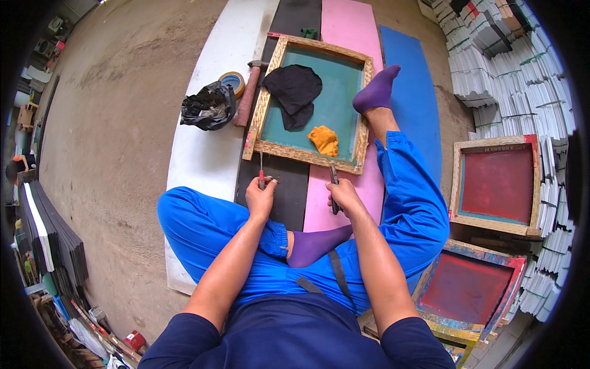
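Coloured boards, wooden frame — left hand holding screwdriver, right hand — pliers

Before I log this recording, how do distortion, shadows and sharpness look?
Head view: corners black, the white board bowed along its left edge, a soft shadow on it below the black bag; also in the head view, left hand and right hand fairly crisp, no obvious motion blur.

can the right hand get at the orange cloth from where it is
Probably yes: the orange cloth lies uncovered on the green mesh, just past the near edge of the wooden frame. The right hand is close, though it already grips dark pliers.
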`<state>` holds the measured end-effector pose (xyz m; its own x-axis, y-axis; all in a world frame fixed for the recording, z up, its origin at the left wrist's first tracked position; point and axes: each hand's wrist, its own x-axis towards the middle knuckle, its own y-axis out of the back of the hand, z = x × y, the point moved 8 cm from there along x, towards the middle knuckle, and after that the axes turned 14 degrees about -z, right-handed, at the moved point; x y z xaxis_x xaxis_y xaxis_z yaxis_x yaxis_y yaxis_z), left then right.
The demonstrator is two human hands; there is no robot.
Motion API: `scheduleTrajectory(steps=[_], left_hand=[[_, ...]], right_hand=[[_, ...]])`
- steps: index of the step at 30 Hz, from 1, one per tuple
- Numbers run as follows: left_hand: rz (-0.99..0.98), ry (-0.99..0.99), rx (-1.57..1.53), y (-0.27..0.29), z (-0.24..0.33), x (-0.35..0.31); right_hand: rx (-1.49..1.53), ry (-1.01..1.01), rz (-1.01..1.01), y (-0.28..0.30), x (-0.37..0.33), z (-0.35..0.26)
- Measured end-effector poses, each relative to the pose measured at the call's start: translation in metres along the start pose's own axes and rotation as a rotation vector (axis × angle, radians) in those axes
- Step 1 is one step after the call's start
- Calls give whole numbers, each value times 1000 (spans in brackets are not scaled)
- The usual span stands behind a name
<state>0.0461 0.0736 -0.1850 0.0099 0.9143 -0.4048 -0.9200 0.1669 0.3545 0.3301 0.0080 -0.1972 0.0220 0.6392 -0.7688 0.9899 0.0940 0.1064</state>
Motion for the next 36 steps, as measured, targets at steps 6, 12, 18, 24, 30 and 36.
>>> scheduleTrajectory(steps=[6, 12, 18, 24, 30, 36], left_hand=[[-17, -26, -8, -1, 5, -2], [-21, -23, -38, -3, 8, -2], [-38, -30, -72, -8, 2, 1], [-62, -39, -101, -15, 2, 3], [-191, 76, -331, -27, 3, 0], [-318, 144, -512, -32, 3, -10]], right_hand=[[-47, -31, 31, 0, 2, -9], [-146, -63, 71, -1, -5, -20], [-474, -70, 271, 3, -17, -30], [-403, -17, 326, -1, -11, -17], [-113, 188, 256, 7, 12, 14], [34, 241, 5, -35, -5, -15]])
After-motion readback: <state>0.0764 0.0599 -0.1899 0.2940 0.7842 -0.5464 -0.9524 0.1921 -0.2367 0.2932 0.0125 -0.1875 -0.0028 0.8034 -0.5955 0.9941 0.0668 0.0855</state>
